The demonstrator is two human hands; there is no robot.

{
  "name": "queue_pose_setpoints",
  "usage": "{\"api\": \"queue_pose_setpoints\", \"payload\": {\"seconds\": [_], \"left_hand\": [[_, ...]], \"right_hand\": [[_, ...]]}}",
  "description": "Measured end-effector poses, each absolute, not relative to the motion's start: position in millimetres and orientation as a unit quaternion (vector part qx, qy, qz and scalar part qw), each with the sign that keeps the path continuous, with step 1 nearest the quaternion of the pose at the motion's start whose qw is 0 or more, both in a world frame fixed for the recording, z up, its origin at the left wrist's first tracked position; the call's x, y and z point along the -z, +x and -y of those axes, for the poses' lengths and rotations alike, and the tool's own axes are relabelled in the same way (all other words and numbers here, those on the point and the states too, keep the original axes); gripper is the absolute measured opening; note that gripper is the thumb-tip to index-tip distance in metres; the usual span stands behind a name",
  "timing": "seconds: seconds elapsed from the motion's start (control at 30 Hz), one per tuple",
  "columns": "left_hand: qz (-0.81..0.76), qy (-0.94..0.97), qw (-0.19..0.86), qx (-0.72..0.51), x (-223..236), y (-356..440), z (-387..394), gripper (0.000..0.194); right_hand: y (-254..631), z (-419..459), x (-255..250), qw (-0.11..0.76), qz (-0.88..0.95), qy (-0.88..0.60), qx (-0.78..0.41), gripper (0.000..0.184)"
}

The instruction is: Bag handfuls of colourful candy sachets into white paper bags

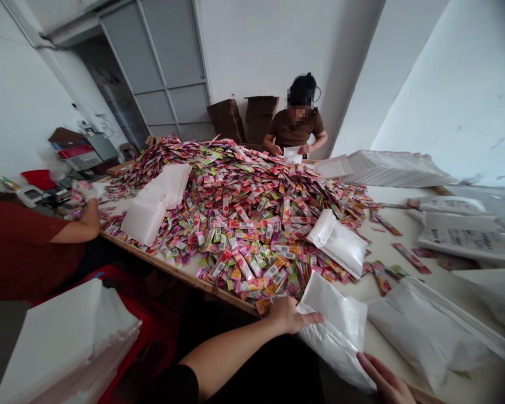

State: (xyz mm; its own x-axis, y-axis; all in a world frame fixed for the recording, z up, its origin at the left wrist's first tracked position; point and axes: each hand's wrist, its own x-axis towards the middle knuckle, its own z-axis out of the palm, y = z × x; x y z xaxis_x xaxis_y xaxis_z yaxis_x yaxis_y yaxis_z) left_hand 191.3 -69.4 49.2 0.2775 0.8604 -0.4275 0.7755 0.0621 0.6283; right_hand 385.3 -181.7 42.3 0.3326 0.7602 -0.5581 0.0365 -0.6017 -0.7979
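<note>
White mailer bag [332,331] lay at the table's [180,272] near edge, just beside a heap of bright sachets [239,224]. Left hand [288,314] over its edge, right hand [382,379] at its lower corner (fingers apart; clamped or not, cannot tell).

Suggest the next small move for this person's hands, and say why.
Probably the right hand should close on the lower end of the white bag, so both hands hold it. The left hand rests flat on its upper part, while the right only reaches its lower edge, and the bag lies loose at the table's edge, near the heap of colourful sachets.
</note>
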Motion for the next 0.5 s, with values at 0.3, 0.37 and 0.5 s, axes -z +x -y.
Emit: {"api": "queue_pose_setpoints", "payload": {"seconds": [0.3,0.37,0.5], "left_hand": [[-0.591,0.686,0.424,-0.014,-52.6,196.3,64.1,0.075],[-0.585,0.688,0.428,-0.022,-46.3,196.1,64.0,0.071],[-0.582,0.688,0.431,-0.040,-30.6,196.1,64.8,0.067]], "right_hand": [[391.7,170.6,-31.3,0.288,0.418,-0.746,-0.432,0.055],[395.0,172.5,-22.5,0.300,0.417,-0.738,-0.437,0.055],[400.9,175.7,-10.6,0.301,0.425,-0.743,-0.421,0.056]]}}
